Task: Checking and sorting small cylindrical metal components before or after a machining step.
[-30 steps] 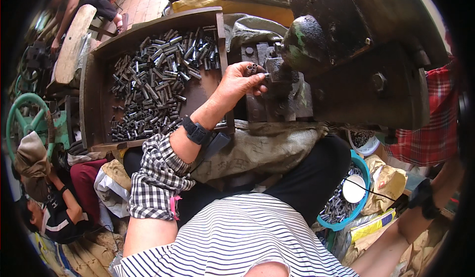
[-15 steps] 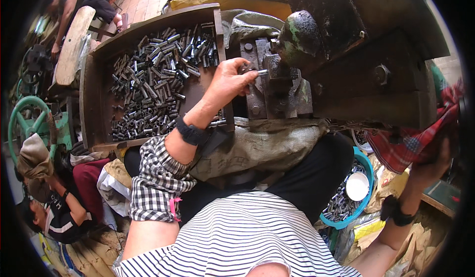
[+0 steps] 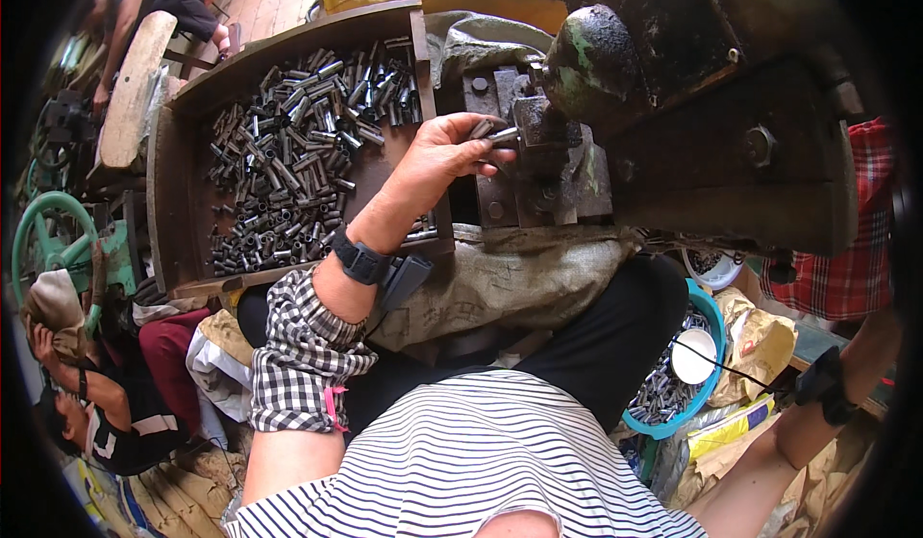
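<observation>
My left hand is closed around a few short metal tubes, pinching one between thumb and fingers. That tube points right, its end at the greasy metal die block of a heavy dark machine. Left of this hand, many similar tubes lie heaped in a wooden tray. At the right rim, my right hand is beside a red plaid cloth; its fingers are lost in the dark edge. Both wrists wear black bands.
A blue basin with metal pieces and a white bowl stands right of my legs. Sacking hangs below the die. A green handwheel and a co-worker are at left; another person is at upper left.
My right arm has shifted outward, and the plaid cloth now hangs straighter at the right rim. My left hand has turned slightly, bringing the tube's end nearer the die block.
</observation>
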Motion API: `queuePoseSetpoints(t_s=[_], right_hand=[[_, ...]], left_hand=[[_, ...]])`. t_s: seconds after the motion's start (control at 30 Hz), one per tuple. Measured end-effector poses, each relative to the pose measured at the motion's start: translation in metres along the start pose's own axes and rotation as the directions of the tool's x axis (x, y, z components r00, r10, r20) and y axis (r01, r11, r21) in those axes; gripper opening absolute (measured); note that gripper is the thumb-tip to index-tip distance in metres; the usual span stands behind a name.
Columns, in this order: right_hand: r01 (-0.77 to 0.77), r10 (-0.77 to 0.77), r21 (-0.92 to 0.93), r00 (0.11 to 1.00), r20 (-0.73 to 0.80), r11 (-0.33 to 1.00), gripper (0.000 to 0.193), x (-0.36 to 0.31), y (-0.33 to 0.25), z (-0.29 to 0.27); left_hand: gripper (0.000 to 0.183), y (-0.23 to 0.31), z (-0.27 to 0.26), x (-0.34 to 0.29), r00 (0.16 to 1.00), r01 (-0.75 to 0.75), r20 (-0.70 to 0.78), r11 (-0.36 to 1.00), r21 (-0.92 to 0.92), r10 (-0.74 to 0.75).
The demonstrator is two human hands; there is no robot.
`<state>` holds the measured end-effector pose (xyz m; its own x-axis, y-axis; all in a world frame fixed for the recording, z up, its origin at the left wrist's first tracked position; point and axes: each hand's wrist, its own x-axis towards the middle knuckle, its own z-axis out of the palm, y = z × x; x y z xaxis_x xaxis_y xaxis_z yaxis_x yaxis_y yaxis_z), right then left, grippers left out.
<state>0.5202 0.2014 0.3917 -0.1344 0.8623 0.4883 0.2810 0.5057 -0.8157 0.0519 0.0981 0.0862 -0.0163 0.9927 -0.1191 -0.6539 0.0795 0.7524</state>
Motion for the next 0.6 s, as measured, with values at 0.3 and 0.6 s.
queuePoseSetpoints(t_s=[0.3, 0.6], right_hand=[[0.021, -0.021, -0.058, 1.000, 0.010, 0.998, 0.050, -0.018, -0.048, 0.126], [0.075, -0.073, -0.132, 0.997, 0.020, 0.988, 0.054, -0.003, -0.065, 0.153]], left_hand=[[0.023, 0.001, 0.005, 0.005, 0.995, 0.043, -0.099, 0.993, 0.114, -0.032], [0.023, 0.000, 0.010, 0.006, 0.997, 0.034, -0.065, 0.999, -0.018, -0.035]])
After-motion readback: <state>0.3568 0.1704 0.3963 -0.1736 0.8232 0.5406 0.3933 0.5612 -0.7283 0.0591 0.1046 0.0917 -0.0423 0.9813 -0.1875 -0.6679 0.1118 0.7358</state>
